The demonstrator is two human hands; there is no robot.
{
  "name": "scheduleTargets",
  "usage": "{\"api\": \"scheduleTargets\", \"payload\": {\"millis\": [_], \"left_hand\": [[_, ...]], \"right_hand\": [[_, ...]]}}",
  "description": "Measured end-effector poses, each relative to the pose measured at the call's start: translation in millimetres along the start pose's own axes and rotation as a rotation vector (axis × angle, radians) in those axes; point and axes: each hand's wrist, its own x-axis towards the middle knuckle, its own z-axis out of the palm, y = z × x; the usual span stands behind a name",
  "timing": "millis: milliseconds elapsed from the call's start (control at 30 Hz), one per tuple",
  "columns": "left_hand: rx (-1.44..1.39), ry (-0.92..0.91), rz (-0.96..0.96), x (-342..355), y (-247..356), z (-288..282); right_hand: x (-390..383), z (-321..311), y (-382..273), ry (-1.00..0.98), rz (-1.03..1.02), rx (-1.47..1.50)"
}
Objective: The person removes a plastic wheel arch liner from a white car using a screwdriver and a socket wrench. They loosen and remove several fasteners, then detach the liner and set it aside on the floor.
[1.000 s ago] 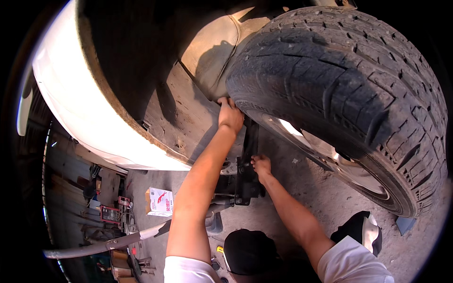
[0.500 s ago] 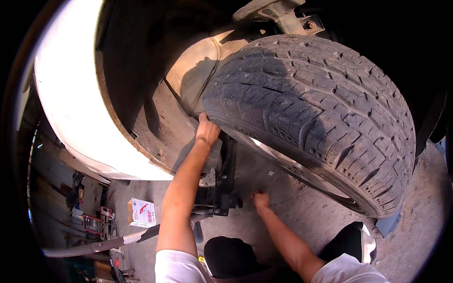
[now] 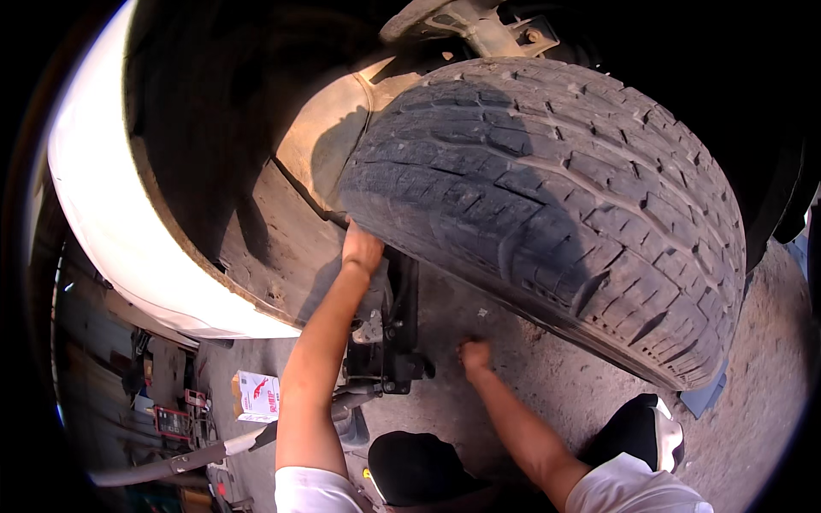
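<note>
A large worn black tire (image 3: 547, 197) fills the middle and right, its blocky tread facing me. My left hand (image 3: 363, 250) is at the tire's left edge, closed against its sidewall; part of its fingers is hidden there. Lower down, over the ground, my right hand (image 3: 475, 355) is held apart from the tire with its fingers curled in. Whatever it may hold is too small and dark to make out. A dark metal bracket (image 3: 400, 368) stands between my two forearms.
A white car body panel (image 3: 171, 265) curves along the left, around the dirty wheel-arch liner (image 3: 282, 239). Suspension metal (image 3: 487, 30) shows above the tire. A long bar (image 3: 184, 462), a white-and-red box (image 3: 258, 396) and a red-framed device (image 3: 173, 421) are at lower left.
The tire has turned, so its wheel rim no longer shows. My left hand has moved slightly left and down with the tire's edge. The right hand is nearly where it was.
</note>
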Motion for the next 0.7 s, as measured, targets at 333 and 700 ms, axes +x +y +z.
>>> {"api": "scheduleTargets", "payload": {"millis": [333, 700], "left_hand": [[-0.068, -0.064, -0.089, 2.4, 0.9, -13.5], [-0.257, -0.254, -0.108, 2.0, 3.8, 15.5]], "right_hand": [[-7.5, -0.9, 13.2, -0.005, -0.028, -0.124], [28.7, 8.5, 55.7, 0.127, -0.185, -0.263]]}}
